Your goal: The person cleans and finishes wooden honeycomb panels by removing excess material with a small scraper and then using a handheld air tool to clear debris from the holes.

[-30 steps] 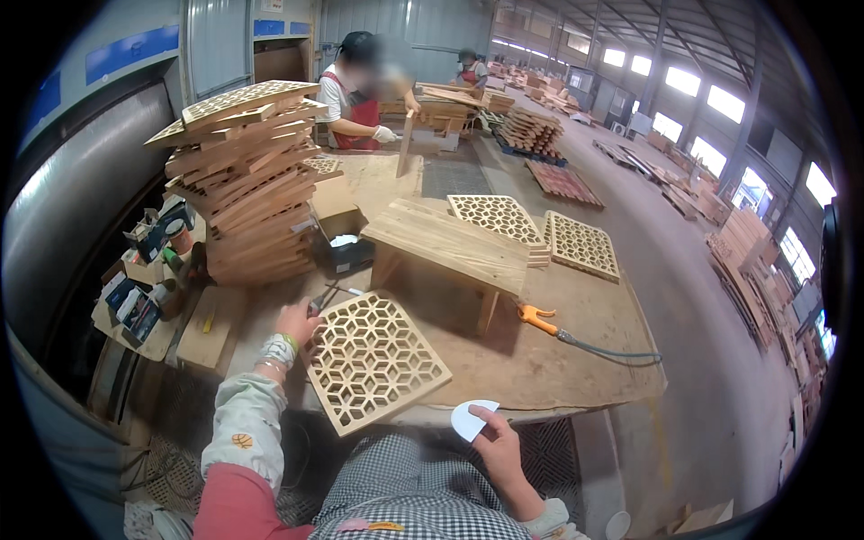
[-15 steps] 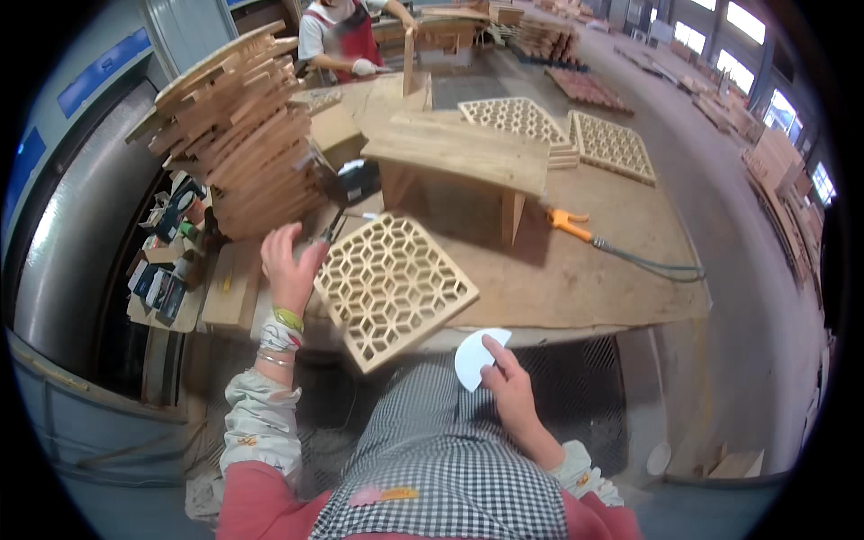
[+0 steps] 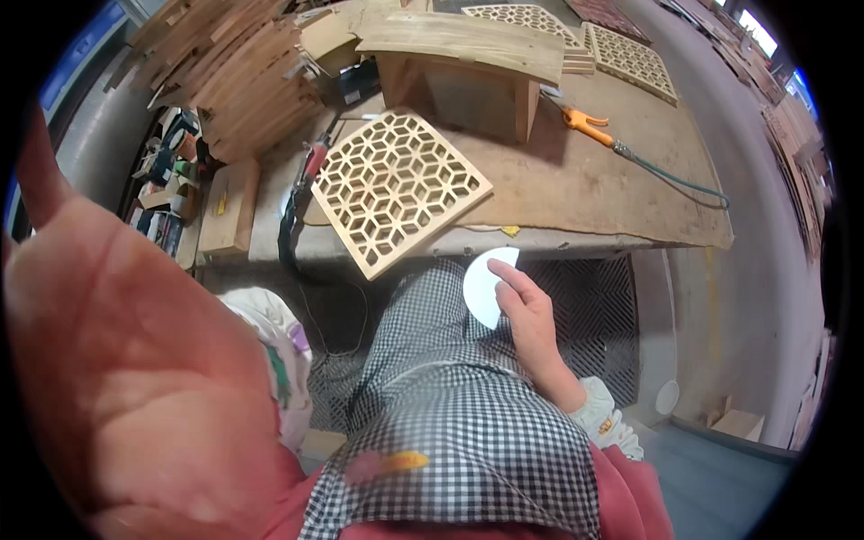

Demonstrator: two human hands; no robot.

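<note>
My left hand (image 3: 135,360) looms large and blurred at the left, close to the camera with its palm showing. One finger stretches upward; the other fingers are mostly cut off, and nothing shows in the hand. Between the thumb and fingers of my right hand (image 3: 531,319) is a white half-round sheet (image 3: 483,292), held over my checked apron. A square wooden lattice panel (image 3: 396,189) lies on the workbench (image 3: 639,162), its near corner jutting past the front edge. Left of the panel is a red and black hand tool (image 3: 315,162) with a dark hose hanging down.
Behind the panel stands a small wooden stand (image 3: 463,45). An orange air gun (image 3: 585,124) with a green hose lies to its right. More lattice panels (image 3: 630,61) are at the far right. Stacked wood strips (image 3: 238,81) and a wooden block (image 3: 228,207) stand left.
My left hand has left the panel's side and come up close to the camera. The view has tipped downward. My right hand keeps its hold on the white sheet.
</note>
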